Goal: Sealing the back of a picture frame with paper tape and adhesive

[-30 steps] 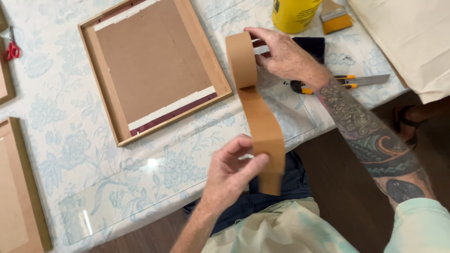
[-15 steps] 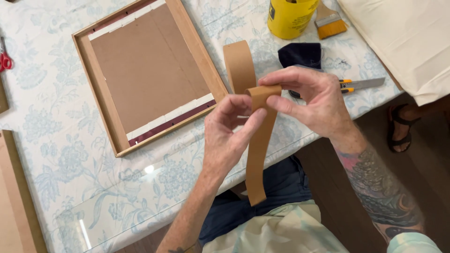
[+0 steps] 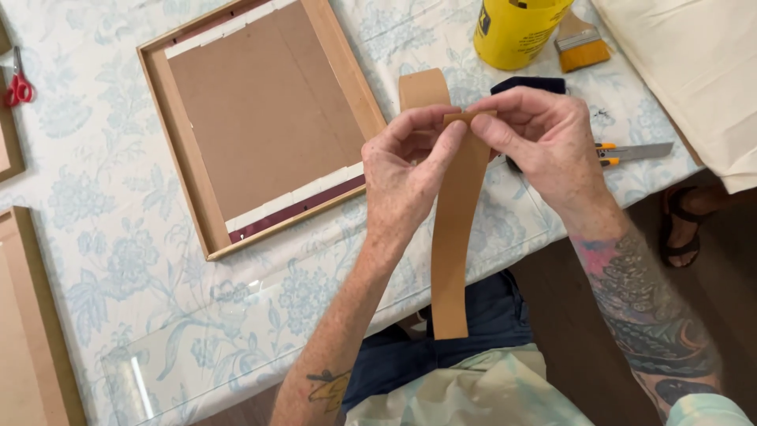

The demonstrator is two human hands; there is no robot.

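Observation:
A long strip of brown paper tape point(image 3: 453, 237) hangs down over the table edge toward my lap. My left hand point(image 3: 406, 177) and my right hand point(image 3: 544, 138) pinch it together at a fold near its top; a short end sticks up behind the fingers. To the left lies a wooden picture frame point(image 3: 185, 150) face down, with a brown backing board and pale tape pieces along two edges.
A yellow can point(image 3: 516, 31) and a flat brush point(image 3: 582, 43) stand at the back. A utility knife point(image 3: 635, 151) and a dark cloth point(image 3: 530, 83) lie by my right hand. Red scissors point(image 3: 17, 83) and other frames point(image 3: 31, 315) are at left. A clear glass sheet point(image 3: 197, 355) lies near the front edge.
My hands came together from holding the strip stretched apart. Now both pinch the fold at its top, and the long end hangs straight down.

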